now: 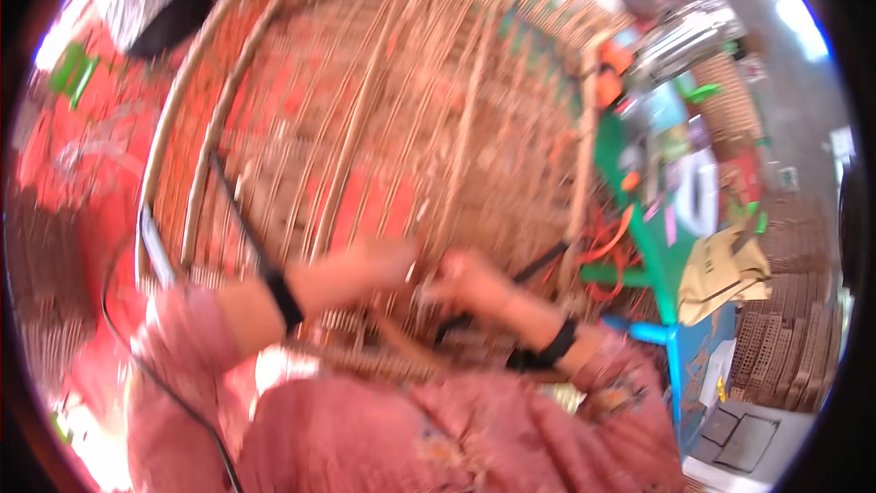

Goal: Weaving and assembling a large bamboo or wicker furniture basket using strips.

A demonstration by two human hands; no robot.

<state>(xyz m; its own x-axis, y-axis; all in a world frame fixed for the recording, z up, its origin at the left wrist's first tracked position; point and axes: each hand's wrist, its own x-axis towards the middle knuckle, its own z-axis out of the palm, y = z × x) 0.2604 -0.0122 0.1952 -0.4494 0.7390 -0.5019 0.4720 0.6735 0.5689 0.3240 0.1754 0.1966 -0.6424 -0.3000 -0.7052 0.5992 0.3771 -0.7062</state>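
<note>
A large woven rattan frame (pixel 360 119) fills the middle of the view, with thin strands running between thicker poles. Over its near part, my left hand (pixel 383 261) reaches in from the left, its fingers smeared by motion. Just to its right is my right hand (pixel 467 279), fingers curled closed; whatever lies in them is too blurred to make out. Below and between the hands runs a tan strip (pixel 401 340). Black bands circle both wrists, the left band (pixel 282 299) showing clearly.
At the right, a green stool or table (pixel 662 278) bears bottles, an orange tool (pixel 613 73) and a tan bag (pixel 725 272). Stacked brown woven panels (pixel 783 351) stand beyond a blue leg (pixel 673 374). Red sheeting (pixel 87 155) covers the left floor; a dark cable (pixel 169 385) crosses my left sleeve.
</note>
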